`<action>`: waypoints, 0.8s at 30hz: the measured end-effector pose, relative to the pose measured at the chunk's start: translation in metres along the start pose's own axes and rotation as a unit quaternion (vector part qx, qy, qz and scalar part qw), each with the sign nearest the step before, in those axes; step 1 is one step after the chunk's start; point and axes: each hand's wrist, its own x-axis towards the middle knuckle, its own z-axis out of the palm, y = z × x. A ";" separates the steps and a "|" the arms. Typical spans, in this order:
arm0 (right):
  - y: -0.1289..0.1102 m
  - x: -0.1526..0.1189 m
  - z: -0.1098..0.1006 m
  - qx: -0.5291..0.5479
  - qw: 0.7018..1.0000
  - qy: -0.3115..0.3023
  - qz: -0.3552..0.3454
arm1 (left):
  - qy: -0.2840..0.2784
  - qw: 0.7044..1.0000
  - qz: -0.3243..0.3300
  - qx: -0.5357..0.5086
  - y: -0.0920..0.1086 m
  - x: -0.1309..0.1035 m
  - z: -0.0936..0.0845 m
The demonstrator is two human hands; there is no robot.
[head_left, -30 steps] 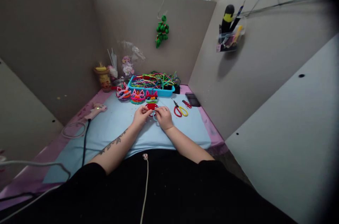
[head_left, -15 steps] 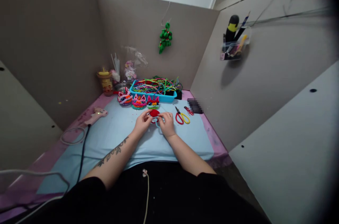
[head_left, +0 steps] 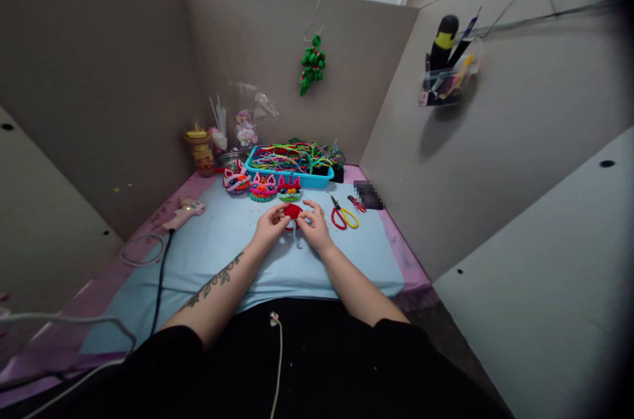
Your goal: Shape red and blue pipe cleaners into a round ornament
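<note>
**Red fuzzy piece point(head_left: 294, 211) held near the middle of the worktop point(head_left: 413, 279)**

Taking the piece as the clock's centre, the left hand point(head_left: 270, 223) lies at 8 o'clock, its grip clamped on the left edge, fingertips above and thumb below. A light-blue strand point(head_left: 296, 235) hangs toward 6 o'clock; I cannot tell whether it is fastened on. The right hand point(head_left: 315, 226) sits at 4 o'clock, thumb at the lower right edge, index finger raised apart; whether its grip pinches anything is hidden. The piece should be light, soft and easily squashed, with little slip; the 9 and 3 o'clock edges look best to hold, lightly.

Around it, left to right: a pink glue gun point(head_left: 186, 211) lies at 9 o'clock, its black cord point(head_left: 161, 280) running to the near side. 3 animal heads point(head_left: 262, 188) stand from 10 to 12 o'clock, the rightmost just beyond the piece and crowding that side. Behind them, a blue tray point(head_left: 317, 180) is heaped with chenille stems point(head_left: 292, 158). Scissors point(head_left: 340, 209) and red snips point(head_left: 357, 205) lie at 3 o'clock, near the right hand.
</note>
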 end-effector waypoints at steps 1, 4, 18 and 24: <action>0.000 0.000 0.000 0.002 1.000 -0.007 0.001 | 0.002 1.000 -0.005 -0.006 -0.001 0.000 0.000; 0.002 0.001 -0.001 0.018 0.999 -0.028 0.008 | 0.002 0.999 -0.031 -0.017 -0.003 0.001 -0.001; 0.001 0.005 0.000 0.089 0.994 0.026 0.050 | 0.039 0.992 -0.096 -0.064 0.005 0.002 -0.004; -0.001 0.003 0.001 0.056 0.995 0.060 0.050 | 0.025 0.991 -0.110 -0.075 0.005 0.002 -0.004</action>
